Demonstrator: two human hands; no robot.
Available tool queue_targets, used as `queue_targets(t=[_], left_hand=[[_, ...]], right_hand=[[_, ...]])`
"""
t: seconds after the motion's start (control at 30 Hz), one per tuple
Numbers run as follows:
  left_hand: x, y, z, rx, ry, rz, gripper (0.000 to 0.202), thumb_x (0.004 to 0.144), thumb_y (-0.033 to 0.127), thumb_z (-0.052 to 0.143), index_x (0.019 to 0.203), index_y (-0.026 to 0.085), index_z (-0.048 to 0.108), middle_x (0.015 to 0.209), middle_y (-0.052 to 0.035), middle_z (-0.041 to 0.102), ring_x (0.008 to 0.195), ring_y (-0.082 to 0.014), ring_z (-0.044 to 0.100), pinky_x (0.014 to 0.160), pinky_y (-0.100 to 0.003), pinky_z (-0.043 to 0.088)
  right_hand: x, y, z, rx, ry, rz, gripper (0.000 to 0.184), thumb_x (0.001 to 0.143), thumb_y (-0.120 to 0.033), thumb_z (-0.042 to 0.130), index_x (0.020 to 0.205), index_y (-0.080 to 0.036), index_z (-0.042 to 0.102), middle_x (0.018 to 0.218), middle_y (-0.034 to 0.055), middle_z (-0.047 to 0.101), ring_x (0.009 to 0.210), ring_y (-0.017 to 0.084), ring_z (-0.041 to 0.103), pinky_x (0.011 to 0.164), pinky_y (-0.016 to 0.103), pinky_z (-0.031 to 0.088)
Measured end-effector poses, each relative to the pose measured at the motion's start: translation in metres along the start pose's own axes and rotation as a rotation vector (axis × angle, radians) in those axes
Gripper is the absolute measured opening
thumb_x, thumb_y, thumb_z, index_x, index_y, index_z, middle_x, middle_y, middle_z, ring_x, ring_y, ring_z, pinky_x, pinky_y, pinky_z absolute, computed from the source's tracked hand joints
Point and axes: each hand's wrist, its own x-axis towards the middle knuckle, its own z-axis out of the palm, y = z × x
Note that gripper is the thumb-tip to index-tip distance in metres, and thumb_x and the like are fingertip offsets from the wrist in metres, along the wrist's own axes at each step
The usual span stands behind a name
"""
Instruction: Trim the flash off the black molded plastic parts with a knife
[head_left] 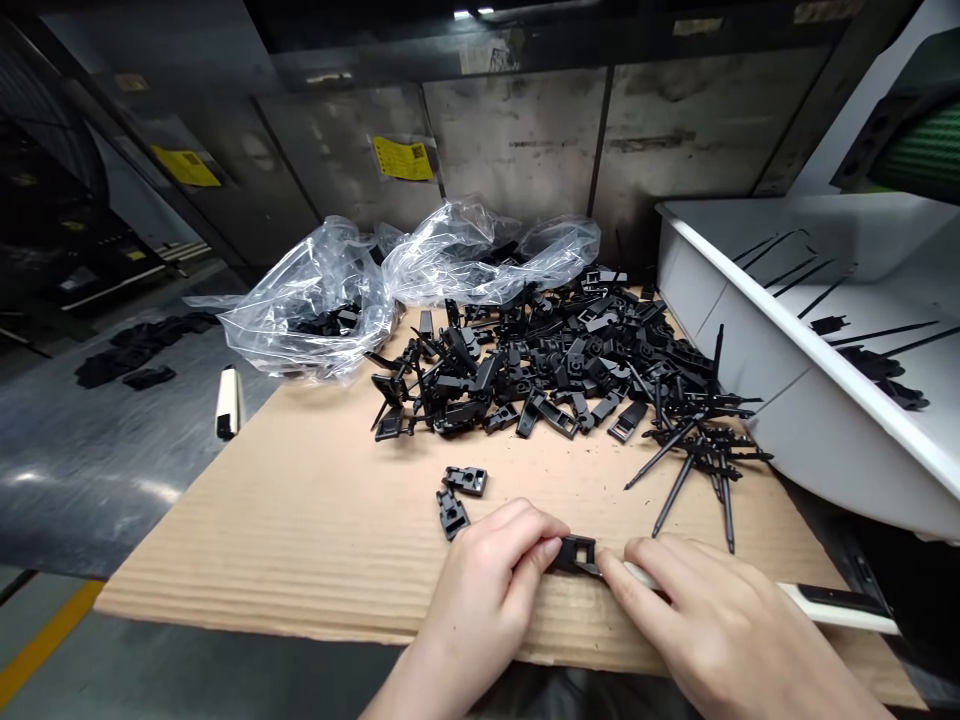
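The left hand (480,580) pinches a small black plastic part (571,552) with its fingers, and the right hand (720,620) fingers hold a knife (832,608) against this part

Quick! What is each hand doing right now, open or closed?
Left hand: closed, pinching a black plastic part.
Right hand: closed, holding a white-handled knife against that part.
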Motion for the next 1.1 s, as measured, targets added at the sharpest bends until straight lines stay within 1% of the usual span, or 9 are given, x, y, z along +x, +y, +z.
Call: queue_targets(t=[0.23, 0.37, 0.5, 0.6, 0.7, 0.8, 0.93, 1.03, 1.1], left_hand=[[0.001, -0.002, 0.001, 0.011, 0.002, 0.011, 0.02, 0.083, 0.008, 0.045, 0.079, 0.015, 0.063, 0.074, -0.0047, 0.063, 0.07, -0.0173, 0.058, 0.063, -0.024, 0.041], [0.002, -0.001, 0.0, 0.007, -0.005, 0.004, 0.02, 0.083, 0.008, 0.046, 0.078, 0.015, 0.064, 0.072, -0.0051, 0.063, 0.069, -0.0177, 0.058, 0.062, -0.024, 0.041], [0.0, 0.001, 0.0, -0.013, -0.003, -0.012, 0.019, 0.083, 0.008, 0.046, 0.076, 0.016, 0.063, 0.072, -0.004, 0.063, 0.068, -0.0171, 0.059, 0.061, -0.024, 0.042], [-0.002, 0.001, 0.0, -0.04, 0.001, -0.027, 0.019, 0.083, 0.009, 0.046, 0.077, 0.016, 0.063, 0.074, -0.004, 0.063, 0.07, -0.0173, 0.059, 0.063, -0.024, 0.042], [-0.002, 0.0, -0.001, -0.08, 0.001, -0.04, 0.019, 0.084, 0.01, 0.046, 0.078, 0.017, 0.063, 0.075, -0.0039, 0.063, 0.071, -0.0176, 0.058, 0.063, -0.025, 0.041], [-0.002, -0.003, -0.004, -0.134, 0.012, -0.055, 0.017, 0.084, 0.012, 0.048, 0.077, 0.017, 0.063, 0.074, -0.0034, 0.062, 0.072, -0.0177, 0.058, 0.064, -0.025, 0.041], [-0.004, -0.001, -0.007, -0.245, 0.023, -0.079, 0.014, 0.084, 0.017, 0.05, 0.082, 0.017, 0.063, 0.073, -0.0012, 0.06, 0.06, -0.0133, 0.056, 0.054, -0.021, 0.043], [-0.006, 0.003, -0.005, -0.432, -0.002, -0.122, 0.009, 0.08, 0.018, 0.057, 0.083, 0.019, 0.066, 0.075, 0.0001, 0.06, 0.06, -0.0118, 0.056, 0.053, -0.019, 0.043], [-0.006, 0.005, 0.0, -0.603, 0.02, -0.179, 0.012, 0.074, 0.014, 0.064, 0.083, 0.02, 0.068, 0.079, 0.0001, 0.062, 0.07, -0.0131, 0.057, 0.06, -0.019, 0.044]], right_hand=[[0.008, -0.004, -0.007, 0.046, -0.101, -0.033, 0.038, 0.072, 0.002, 0.035, 0.098, -0.015, 0.056, 0.071, 0.0024, 0.06, 0.06, 0.012, 0.058, 0.05, 0.021, 0.043], [0.024, -0.011, -0.015, -0.009, -0.181, 0.018, 0.04, 0.054, 0.004, 0.04, 0.081, -0.016, 0.062, 0.063, 0.0016, 0.059, 0.052, 0.015, 0.058, 0.042, 0.023, 0.041], [0.031, -0.006, -0.02, 0.032, -0.24, 0.005, 0.036, 0.048, 0.004, 0.043, 0.068, -0.02, 0.061, 0.058, -0.0007, 0.059, 0.044, 0.014, 0.057, 0.038, 0.024, 0.041], [0.019, 0.007, -0.021, 0.157, -0.266, 0.048, 0.035, 0.058, 0.001, 0.045, 0.078, -0.024, 0.06, 0.066, -0.0024, 0.062, 0.054, 0.014, 0.063, 0.045, 0.022, 0.049], [-0.001, 0.019, -0.018, 0.287, -0.161, 0.102, 0.028, 0.08, -0.01, 0.041, 0.096, -0.022, 0.059, 0.082, 0.0015, 0.068, 0.072, 0.013, 0.067, 0.058, 0.018, 0.054], [-0.017, 0.018, -0.014, 0.443, -0.103, 0.253, 0.027, 0.088, -0.018, 0.037, 0.107, -0.022, 0.056, 0.089, 0.0017, 0.069, 0.084, 0.011, 0.067, 0.072, 0.015, 0.052], [-0.018, 0.003, -0.009, 0.86, -0.082, 0.599, 0.023, 0.091, -0.026, 0.033, 0.099, -0.025, 0.054, 0.06, -0.0045, 0.063, 0.06, 0.008, 0.064, 0.058, 0.011, 0.051], [-0.007, -0.008, -0.007, 1.113, -0.109, 0.647, 0.017, 0.09, -0.029, 0.036, 0.093, -0.022, 0.052, 0.062, -0.0038, 0.062, 0.044, 0.007, 0.057, 0.042, 0.011, 0.046], [0.0, -0.014, -0.008, 1.036, 0.005, 0.665, 0.008, 0.085, -0.027, 0.045, 0.086, -0.023, 0.052, 0.067, -0.003, 0.063, 0.048, 0.007, 0.059, 0.043, 0.012, 0.047]])
